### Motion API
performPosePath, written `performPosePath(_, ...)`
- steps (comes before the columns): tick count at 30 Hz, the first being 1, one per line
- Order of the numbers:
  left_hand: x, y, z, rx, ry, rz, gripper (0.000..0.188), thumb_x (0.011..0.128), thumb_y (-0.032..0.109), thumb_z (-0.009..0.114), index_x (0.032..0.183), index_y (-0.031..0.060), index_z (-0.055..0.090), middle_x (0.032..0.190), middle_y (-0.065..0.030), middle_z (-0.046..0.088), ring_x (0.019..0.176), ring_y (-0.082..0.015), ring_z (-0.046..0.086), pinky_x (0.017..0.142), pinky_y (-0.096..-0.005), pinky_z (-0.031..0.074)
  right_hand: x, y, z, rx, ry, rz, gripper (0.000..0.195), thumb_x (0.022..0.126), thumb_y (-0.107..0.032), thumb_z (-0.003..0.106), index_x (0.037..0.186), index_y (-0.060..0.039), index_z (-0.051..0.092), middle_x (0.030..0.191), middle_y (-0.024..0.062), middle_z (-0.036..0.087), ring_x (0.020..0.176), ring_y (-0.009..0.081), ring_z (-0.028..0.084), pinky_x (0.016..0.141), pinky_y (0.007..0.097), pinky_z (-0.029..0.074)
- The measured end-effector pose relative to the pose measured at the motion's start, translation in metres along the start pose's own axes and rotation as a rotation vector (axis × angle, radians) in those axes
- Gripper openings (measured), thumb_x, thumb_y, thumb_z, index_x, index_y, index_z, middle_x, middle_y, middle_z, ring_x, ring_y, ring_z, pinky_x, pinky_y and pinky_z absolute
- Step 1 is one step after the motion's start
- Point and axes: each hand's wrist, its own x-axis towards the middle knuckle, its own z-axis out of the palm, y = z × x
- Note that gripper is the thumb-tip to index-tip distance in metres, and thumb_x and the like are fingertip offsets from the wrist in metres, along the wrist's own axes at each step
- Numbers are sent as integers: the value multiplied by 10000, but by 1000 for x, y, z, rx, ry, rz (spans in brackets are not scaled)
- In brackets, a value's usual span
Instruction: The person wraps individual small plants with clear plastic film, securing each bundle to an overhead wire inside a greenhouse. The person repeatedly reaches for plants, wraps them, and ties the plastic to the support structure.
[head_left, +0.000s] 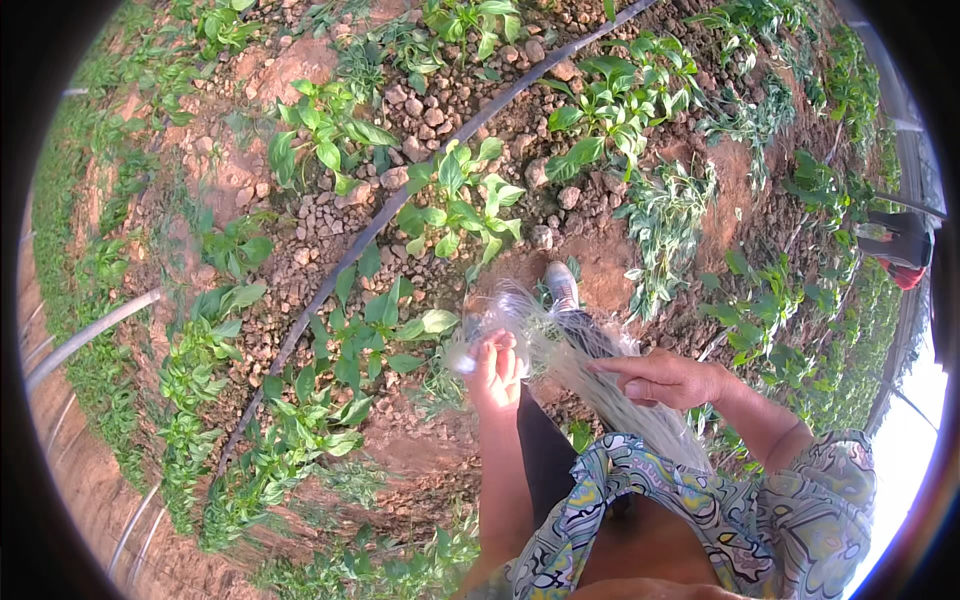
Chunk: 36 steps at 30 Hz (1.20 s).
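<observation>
A long bundle of thin, whitish translucent strands (600, 367) hangs in front of my body, between my two hands. My left hand (499, 367) is raised with its fingers curled beside the loose, clear upper part of the bundle, and some of this material lies around the fingers; the grip is blurred. My right hand (660, 381) is over the strands with its index finger stretched out towards the left and the other fingers bent. Whether it pinches a strand does not show. Just beyond the hands grows a young pepper plant (461, 202).
A dark irrigation hose (375, 225) runs diagonally over stony soil between leafy plants. Wilted pulled weeds (667, 232) lie on the ground. My shoe (562, 285) stands near the plants. A curved pale pipe (94, 339) is at the left. Another person (896, 244) is partly visible at the far right.
</observation>
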Motion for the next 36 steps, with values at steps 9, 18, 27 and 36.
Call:
performPosePath(9, -126, 70, 297, 1039, -751, 448, 144, 897, 107, 535, 922, -11, 614, 821, -90, 579, 692, -156, 564, 624, -257, 460, -160, -185, -59, 300, -495, -734, 569, 931, -243, 491, 1278, 173, 318, 519, 13, 405, 418, 115, 388, 381, 289, 299)
performPosePath(18, -140, 156, 314, 469, -252, 601, 166, 877, 165, 587, 817, 127, 437, 705, -38, 500, 545, -98, 432, 454, -208, 321, -307, -241, -170, -286, -217, -862, 332, 815, -167, 673, 904, 150, 629, 504, 70, 523, 361, 99, 389, 340, 260, 270)
performPosePath(27, -125, 180, 325, 718, -416, 260, 107, 900, 146, 529, 834, 63, 521, 742, -57, 536, 486, -57, 374, 435, -185, 290, -438, -464, -134, -1649, 937, -748, 97, 746, -102, 653, 743, -8, 627, 641, 78, 606, 562, 163, 566, 533, 310, 426)
performPosePath(36, -215, 230, 458, 969, -953, 501, 199, 887, 187, 575, 831, -3, 555, 757, -110, 553, 500, -77, 393, 417, -206, 284, -467, -698, 62, -1794, 991, -2000, 124, 898, -119, 496, 816, -31, 526, 660, 25, 503, 610, 134, 487, 582, 287, 428)
